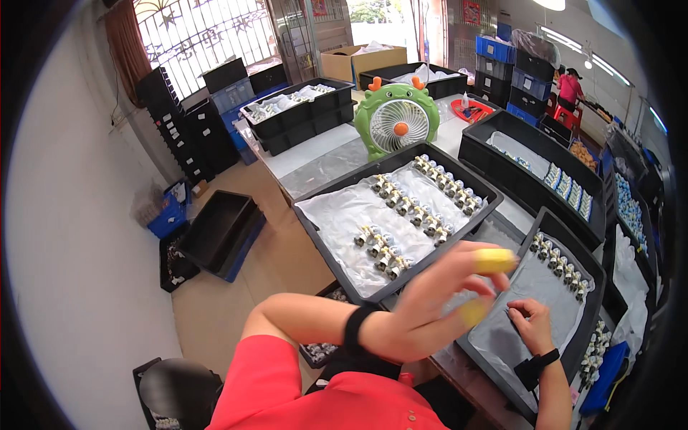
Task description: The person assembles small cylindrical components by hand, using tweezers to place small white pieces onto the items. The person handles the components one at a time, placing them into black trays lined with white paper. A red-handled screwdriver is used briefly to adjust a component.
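Observation:
My left hand [430, 304], with yellow finger covers on its thumb and forefinger, is raised between two black trays. Its thumb and forefinger are apart, nothing shows between them, and it is slightly blurred. Lower and to the right, my right hand [534, 330] is over the right-hand tray [599, 283], fingertips pinched together; what they hold, if anything, is too small to make out. A row of small white and dark figurines [561, 264] lies at that tray's far end. The left-hand tray [324, 251], lined with white sheeting, carries several rows of similar figurines [412, 208].
A green cartoon-shaped fan [398, 127] stands behind the left-hand tray. More black trays hold parts at the back [304, 115] and far right [534, 163]. Stacked empty trays [221, 233] lie on the floor at left. A blue item [604, 380] sits at right. Another person [570, 87] is far off.

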### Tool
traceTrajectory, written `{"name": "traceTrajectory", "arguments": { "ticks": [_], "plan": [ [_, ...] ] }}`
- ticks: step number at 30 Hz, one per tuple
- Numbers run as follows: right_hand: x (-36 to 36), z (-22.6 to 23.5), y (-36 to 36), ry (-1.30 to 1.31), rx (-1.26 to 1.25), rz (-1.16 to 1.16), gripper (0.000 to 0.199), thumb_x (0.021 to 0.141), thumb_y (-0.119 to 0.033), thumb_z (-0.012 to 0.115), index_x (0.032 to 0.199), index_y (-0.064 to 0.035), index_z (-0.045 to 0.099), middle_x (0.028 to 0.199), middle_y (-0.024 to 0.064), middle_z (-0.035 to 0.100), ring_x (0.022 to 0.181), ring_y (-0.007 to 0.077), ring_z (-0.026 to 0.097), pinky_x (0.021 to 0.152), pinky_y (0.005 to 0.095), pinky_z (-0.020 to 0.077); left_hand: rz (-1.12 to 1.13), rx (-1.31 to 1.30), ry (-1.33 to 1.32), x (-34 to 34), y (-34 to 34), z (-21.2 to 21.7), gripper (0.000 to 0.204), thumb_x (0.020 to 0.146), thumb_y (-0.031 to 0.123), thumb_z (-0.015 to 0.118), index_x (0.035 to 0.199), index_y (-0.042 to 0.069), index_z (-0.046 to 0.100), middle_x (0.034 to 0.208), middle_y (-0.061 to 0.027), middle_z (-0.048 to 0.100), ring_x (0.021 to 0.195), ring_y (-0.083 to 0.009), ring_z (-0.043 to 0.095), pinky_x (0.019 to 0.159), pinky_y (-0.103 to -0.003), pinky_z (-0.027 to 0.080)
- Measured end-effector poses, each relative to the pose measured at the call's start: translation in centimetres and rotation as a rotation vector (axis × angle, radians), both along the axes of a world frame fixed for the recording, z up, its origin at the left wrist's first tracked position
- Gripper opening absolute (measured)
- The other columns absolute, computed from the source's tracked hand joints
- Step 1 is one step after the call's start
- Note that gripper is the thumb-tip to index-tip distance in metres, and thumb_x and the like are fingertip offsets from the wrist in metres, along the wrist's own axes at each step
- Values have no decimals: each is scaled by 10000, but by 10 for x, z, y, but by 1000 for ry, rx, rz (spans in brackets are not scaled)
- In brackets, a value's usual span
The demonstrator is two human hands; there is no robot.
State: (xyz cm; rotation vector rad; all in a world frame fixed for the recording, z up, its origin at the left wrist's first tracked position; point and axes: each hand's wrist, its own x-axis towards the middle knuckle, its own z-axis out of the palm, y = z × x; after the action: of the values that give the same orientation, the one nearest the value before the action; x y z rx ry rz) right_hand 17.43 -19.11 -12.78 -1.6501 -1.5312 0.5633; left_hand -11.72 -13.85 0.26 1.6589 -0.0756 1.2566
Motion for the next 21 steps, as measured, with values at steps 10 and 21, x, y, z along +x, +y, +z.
{"name": "traceTrajectory", "arguments": {
  "ticks": [10, 21],
  "plan": [
    [1, 2, -1, -60, -115, 15, 136, 793, -72, 661, 901, 7, 681, 788, 115, 665, 681, 175, 639, 631, 296, 501, -301, -924, 547, 100, 25, -83, 379, 886, 204, 547, 1240, 124, 438, 1106, -19, 460, 922, -102, 504, 784, -259, 422],
    [37, -17, 10, -117, -146, -52, 203, 799, -154, 645, 936, -9, 684, 823, 144, 685, 730, 222, 663, 674, 313, 509, -544, -1100, 532, 100, 53, -102, 379, 916, 159, 561, 1265, 71, 443, 1173, -64, 519, 974, -152, 564, 821, -292, 468]
  ]
}}
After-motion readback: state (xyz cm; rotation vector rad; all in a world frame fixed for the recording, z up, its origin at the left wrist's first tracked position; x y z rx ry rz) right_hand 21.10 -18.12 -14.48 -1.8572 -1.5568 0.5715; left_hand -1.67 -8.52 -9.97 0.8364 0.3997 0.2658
